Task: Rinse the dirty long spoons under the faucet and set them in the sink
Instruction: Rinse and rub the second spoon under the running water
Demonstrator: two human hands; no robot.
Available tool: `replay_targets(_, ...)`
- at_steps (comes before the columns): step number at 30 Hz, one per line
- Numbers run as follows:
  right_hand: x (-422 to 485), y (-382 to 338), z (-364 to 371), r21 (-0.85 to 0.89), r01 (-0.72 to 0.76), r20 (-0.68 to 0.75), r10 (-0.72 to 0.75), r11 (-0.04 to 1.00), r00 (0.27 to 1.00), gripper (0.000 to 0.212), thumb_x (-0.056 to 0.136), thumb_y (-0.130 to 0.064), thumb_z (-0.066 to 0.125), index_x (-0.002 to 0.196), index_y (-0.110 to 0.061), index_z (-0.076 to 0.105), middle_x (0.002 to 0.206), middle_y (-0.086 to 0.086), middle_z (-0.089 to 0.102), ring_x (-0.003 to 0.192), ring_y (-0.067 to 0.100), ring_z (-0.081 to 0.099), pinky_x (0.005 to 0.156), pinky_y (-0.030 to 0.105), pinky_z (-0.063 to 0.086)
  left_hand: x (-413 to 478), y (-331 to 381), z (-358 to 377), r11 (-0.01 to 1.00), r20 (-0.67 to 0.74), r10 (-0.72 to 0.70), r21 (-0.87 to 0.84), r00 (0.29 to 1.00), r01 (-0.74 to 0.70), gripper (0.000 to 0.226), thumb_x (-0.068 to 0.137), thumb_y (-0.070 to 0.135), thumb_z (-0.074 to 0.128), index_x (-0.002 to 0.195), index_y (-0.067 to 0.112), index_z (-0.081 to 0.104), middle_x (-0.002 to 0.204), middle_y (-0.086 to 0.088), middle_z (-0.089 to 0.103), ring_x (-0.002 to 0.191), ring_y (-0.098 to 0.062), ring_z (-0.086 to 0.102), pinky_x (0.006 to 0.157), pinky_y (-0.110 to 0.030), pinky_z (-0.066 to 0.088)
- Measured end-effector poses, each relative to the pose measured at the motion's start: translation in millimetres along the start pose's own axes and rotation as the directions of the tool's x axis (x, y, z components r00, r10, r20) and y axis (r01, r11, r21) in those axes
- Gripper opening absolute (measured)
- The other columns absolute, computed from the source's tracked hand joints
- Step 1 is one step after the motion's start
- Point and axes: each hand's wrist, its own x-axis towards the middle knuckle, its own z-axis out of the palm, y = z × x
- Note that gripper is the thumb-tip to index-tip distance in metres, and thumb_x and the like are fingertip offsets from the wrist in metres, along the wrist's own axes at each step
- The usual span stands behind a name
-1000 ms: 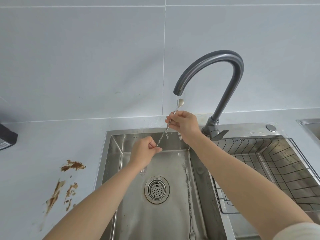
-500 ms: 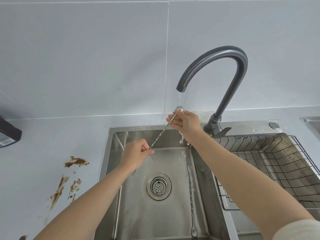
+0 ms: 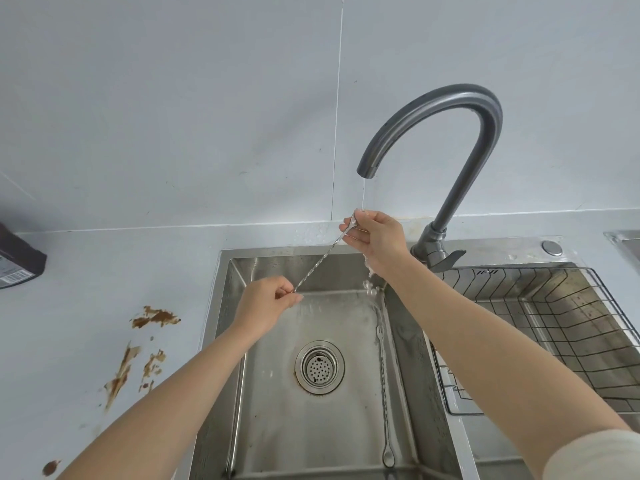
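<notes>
Since a second ago the spoon point(image 3: 320, 259) has dropped away from the spout and tipped flatter. Its bowl, which stood clear above the right hand point(image 3: 377, 237), is now tucked in among that hand's fingers point(image 3: 350, 233). Those fingers are curled and pinch the bowl end right under the thin stream of water point(image 3: 363, 194), probably so they can rub it as the water runs over. Whether the bowl is clean yet is hard to tell, since the fingers cover most of it. The left hand point(image 3: 266, 306) pinches the other end of the handle between thumb and fingertips point(image 3: 293, 297), lower and to the left. The spoon therefore slopes down from right to left above the sink point(image 3: 225, 299), and the run-off seems meant to travel along the handle and drip into the basin. The spoon is slim, silvery and very long, with a twisted stem that catches the light. A second spoon point(image 3: 383, 393) of the same kind lies flat along the right side of the basin floor, beside the drain point(image 3: 319, 367), bowl end nearest the person. The faucet point(image 3: 450, 109) arches over from the right. A wire rack point(image 3: 554, 323) sits in the neighbouring basin, and brown stains point(image 3: 156, 317) mark the counter point(image 3: 104, 265) to the left.
</notes>
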Motion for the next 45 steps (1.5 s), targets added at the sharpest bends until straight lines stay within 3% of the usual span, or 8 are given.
replay_targets(6,4,2,-1,0.01,-0.021,0.0,0.021,1.0,1.0,0.032,0.098,-0.015,0.043,0.068,-0.007,0.05,0.073,0.009,0.06,0.055,0.01,0.067,0.065,0.024,0.058,-1,4,-2,0.997,0.087,0.034,0.062,0.996,-0.039,0.029,0.09,0.012,0.056,0.062,0.019,0.055,0.055,0.011,0.048,0.053,-0.003,0.041,0.055,-0.016,0.033)
replay_targets(15,1,-1,1,0.033,0.028,0.004,-0.028,0.999,1.0,0.02,0.085,0.011,0.055,0.081,-0.009,0.053,0.077,0.007,0.057,0.067,0.016,0.061,0.071,0.021,0.057,5,7,2,0.997,-0.025,0.038,0.073,0.999,-0.036,0.015,0.086,0.013,0.063,0.077,0.002,0.07,0.065,-0.003,0.06,0.06,-0.015,0.05,0.059,-0.02,0.037)
replay_targets(23,-2,0,5,-0.046,0.061,0.035,-0.059,0.997,0.998,0.041,0.081,0.019,0.054,0.11,-0.008,0.044,0.076,0.013,0.06,0.057,0.012,0.067,0.069,0.022,0.058,10,20,1,0.992,-0.071,0.053,0.121,0.996,-0.044,0.035,0.082,0.015,0.068,0.055,0.025,0.049,0.054,0.006,0.051,0.059,-0.017,0.05,0.062,-0.025,0.04)
replay_targets(28,-1,-5,6,-0.045,0.055,-0.014,-0.056,0.997,0.998,0.003,0.097,-0.007,0.042,0.095,-0.008,0.044,0.074,0.013,0.06,0.046,0.011,0.067,0.054,0.022,0.059,11,25,0,0.99,-0.084,0.069,0.129,0.994,-0.058,0.016,0.083,0.015,0.067,0.068,0.01,0.062,0.058,0.001,0.053,0.062,-0.019,0.051,0.055,-0.014,0.033)
replay_targets(32,1,-8,6,-0.026,0.041,-0.032,-0.041,0.999,0.999,0.026,0.099,-0.016,0.037,0.077,-0.007,0.047,0.071,0.013,0.061,0.048,0.012,0.066,0.054,0.023,0.059,12,31,0,0.982,-0.097,0.112,0.161,0.989,-0.096,0.018,0.084,0.016,0.066,0.076,0.0,0.067,0.064,-0.002,0.056,0.063,-0.018,0.05,0.054,-0.014,0.032)
replay_targets(36,-1,-8,3,-0.054,0.1,0.064,-0.096,0.994,0.993,0.021,0.085,0.01,0.056,0.081,-0.009,0.048,0.075,0.011,0.059,0.062,0.015,0.065,0.073,0.026,0.058,15,34,2,0.983,-0.114,0.12,0.152,0.986,-0.102,0.019,0.084,0.017,0.066,0.075,0.0,0.067,0.065,-0.005,0.058,0.063,-0.02,0.051,0.065,-0.023,0.035)
replay_targets(39,-2,-11,2,-0.121,0.111,0.052,-0.105,0.986,0.993,0.029,0.076,0.017,0.062,0.081,-0.009,0.05,0.074,0.01,0.059,0.067,0.018,0.063,0.069,0.022,0.059,16,34,2,0.984,-0.113,0.118,0.149,0.987,-0.101,0.019,0.084,0.016,0.066,0.074,-0.001,0.067,0.065,-0.005,0.058,0.063,-0.021,0.051,0.065,-0.022,0.034)
replay_targets(45,0,-13,6,-0.184,0.045,-0.052,-0.055,0.982,0.997,0.024,0.097,-0.017,0.045,0.074,-0.008,0.047,0.066,0.013,0.061,0.045,0.013,0.065,0.051,0.024,0.057,16,33,2,0.988,-0.102,0.11,0.12,0.989,-0.098,0.019,0.083,0.016,0.066,0.074,0.0,0.067,0.068,-0.016,0.066,0.063,-0.022,0.053,0.066,-0.024,0.038)
